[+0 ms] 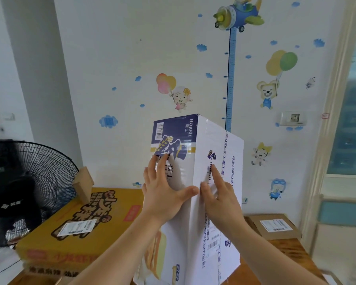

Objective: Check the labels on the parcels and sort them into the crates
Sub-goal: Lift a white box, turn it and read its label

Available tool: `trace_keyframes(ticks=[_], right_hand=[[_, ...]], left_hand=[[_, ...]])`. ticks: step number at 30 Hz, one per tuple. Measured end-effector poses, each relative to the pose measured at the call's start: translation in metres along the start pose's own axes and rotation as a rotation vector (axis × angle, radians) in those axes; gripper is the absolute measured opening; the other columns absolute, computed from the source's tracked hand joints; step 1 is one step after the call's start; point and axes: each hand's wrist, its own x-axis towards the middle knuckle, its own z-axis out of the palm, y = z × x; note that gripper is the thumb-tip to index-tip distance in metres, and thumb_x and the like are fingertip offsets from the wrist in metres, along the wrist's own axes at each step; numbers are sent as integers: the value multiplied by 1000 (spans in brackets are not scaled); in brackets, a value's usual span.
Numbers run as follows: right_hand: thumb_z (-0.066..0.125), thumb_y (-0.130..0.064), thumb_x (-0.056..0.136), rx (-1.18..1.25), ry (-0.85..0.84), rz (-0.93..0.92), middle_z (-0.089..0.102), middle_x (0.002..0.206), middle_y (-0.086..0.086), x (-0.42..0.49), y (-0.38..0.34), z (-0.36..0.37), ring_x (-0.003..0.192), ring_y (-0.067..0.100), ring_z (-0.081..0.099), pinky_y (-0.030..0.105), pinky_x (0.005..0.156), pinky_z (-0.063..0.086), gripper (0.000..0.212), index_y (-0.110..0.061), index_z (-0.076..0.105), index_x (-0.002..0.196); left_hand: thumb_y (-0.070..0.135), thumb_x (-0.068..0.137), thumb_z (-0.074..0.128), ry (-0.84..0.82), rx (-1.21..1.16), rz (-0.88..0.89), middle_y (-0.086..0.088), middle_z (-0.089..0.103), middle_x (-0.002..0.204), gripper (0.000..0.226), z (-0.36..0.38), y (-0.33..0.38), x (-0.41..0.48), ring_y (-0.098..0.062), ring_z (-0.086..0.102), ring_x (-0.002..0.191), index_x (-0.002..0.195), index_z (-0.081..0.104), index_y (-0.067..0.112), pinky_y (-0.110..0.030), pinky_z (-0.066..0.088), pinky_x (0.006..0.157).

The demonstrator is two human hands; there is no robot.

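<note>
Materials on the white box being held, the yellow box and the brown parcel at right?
White box: cardboard, likely gloss-coated print; light sheen, sharp folded edges. Yellow box: printed cardboard, less shine, square edges. Brown parcel: bare kraft cardboard by the look, matte, with a white paper label.

Bright and soft all over, daylit from the window (351,120) at right. Washed out to near glare on the white parcel (224,145), right face. Faintly shadowed grey beside the left hand (162,190). Bowed at the frame edges, smeared bottom right, murky around the fan (45,171).
</note>
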Motion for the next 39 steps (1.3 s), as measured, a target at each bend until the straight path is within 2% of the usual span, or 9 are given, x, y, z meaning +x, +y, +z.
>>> trace_keyframes(ticks=[2,5,15,22,25,28,32,36,39], right_hand=[[40,-53,97,-8,6,4,35,119,-7,1,-1,-1,118,19,48,37,100,40,59,-55,14,150],[41,-53,96,-17,21,0,36,116,-6,2,-1,-1,114,19,49,39,101,41,59,-56,16,149],[38,-55,97,-65,18,-43,35,135,-4,-3,7,7,128,19,38,42,107,36,59,-51,14,151],[39,-33,104,-93,72,-55,37,145,-1,8,24,-3,133,20,36,38,109,34,46,-27,34,150],[35,-29,105,-113,69,24,35,148,6,16,35,-12,134,25,36,40,110,32,44,-24,34,150],[44,-39,102,-92,75,136,36,147,11,21,44,-19,129,29,41,45,108,36,49,-23,35,147],[56,-65,84,24,10,354,39,144,16,23,54,-25,115,33,50,46,95,46,90,-19,20,153],[58,-59,89,130,-2,401,52,128,12,21,60,-28,97,27,53,42,77,48,81,-22,22,151],[61,-55,88,137,48,378,56,126,11,22,63,-32,101,30,58,48,82,53,81,-28,19,152]], left_hand=[[102,29,38,-36,36,-14,14,-8,160,147,1,0,0,-14,-3,149,154,3,34,-45,12,121],[91,37,43,-59,23,-38,13,-9,160,137,1,2,-2,-11,-5,149,154,0,33,-43,10,121],[73,43,55,87,-137,-42,11,16,156,115,-4,2,1,-15,19,145,149,31,33,-49,25,117],[68,40,56,79,-273,-73,6,25,150,113,-17,0,9,-13,32,136,145,38,31,-26,27,101],[66,40,57,67,-330,-87,7,29,145,112,-24,-2,11,-9,35,126,145,38,31,-27,29,99],[63,42,61,68,-382,-110,7,30,144,108,-32,-2,13,-9,34,123,144,39,32,-30,31,100],[47,57,65,94,-394,-126,3,33,147,91,-39,-3,16,-12,38,123,144,40,31,-36,36,104],[58,50,62,114,-439,-163,-1,42,142,94,-41,-12,19,-23,48,126,137,39,30,-49,42,106],[59,57,61,77,-460,-215,-3,46,133,68,-35,-21,19,-27,53,118,119,39,41,-54,44,102]])
